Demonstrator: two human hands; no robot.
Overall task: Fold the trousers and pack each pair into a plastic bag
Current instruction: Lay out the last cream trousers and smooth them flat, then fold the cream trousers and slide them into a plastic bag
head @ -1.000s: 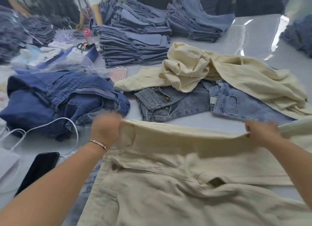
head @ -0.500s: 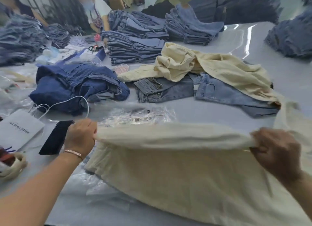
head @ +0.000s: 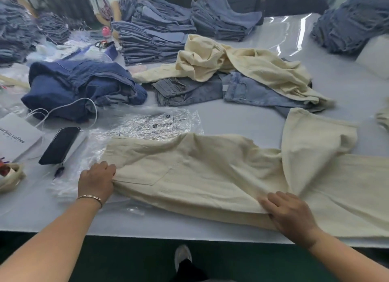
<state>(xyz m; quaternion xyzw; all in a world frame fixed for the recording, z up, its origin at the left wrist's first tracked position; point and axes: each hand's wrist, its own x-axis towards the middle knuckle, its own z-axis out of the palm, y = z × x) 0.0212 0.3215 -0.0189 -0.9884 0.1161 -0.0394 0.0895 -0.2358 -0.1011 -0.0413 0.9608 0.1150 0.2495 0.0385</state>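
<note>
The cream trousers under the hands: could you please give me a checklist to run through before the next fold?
1. Cream trousers lie on the table: ok.
2. Left hand grips the waist end: ok.
3. Right hand lies flat on the near edge: ok.
4. Cloth smooth: not ok, one leg end is flipped up and creased.
5. Plastic bag within reach: ok, it lies partly under the waist end.
6. Phone and its cable clear of the cloth: ok, they lie apart to the left.
</note>
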